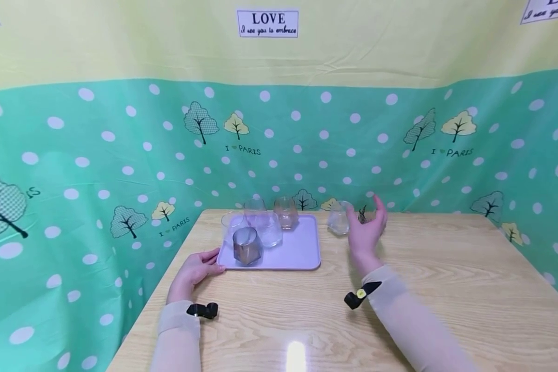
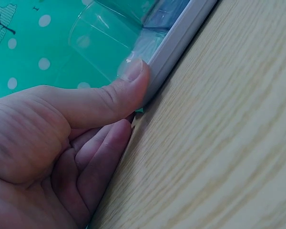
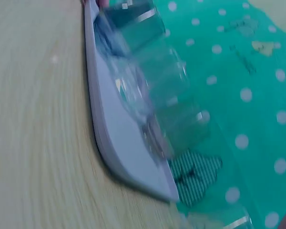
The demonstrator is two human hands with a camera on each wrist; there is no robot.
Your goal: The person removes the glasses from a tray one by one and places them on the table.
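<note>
My left hand [image 1: 198, 268] grips the front left corner of a pale lilac tray [image 1: 302, 253]; the left wrist view has the thumb [image 2: 133, 71] on the rim. On the tray stand several faceted drinking glasses: a smoky grey glass [image 1: 247, 246] in front, an amber-tinted glass [image 1: 285, 213] at the back, and clear glasses [image 1: 270, 231] among them. Right of the tray, a clear glass [image 1: 338, 219] stands on the table beside my right hand [image 1: 367, 235]. That hand's thumb and fingers are spread apart, with the thumb at the glass's right side.
The light wooden table [image 1: 279, 315] extends around the tray. A green polka-dot cloth [image 1: 297, 134] hangs behind the table and along its left side. Black straps with small cameras sit on both wrists. The right wrist view is blurred.
</note>
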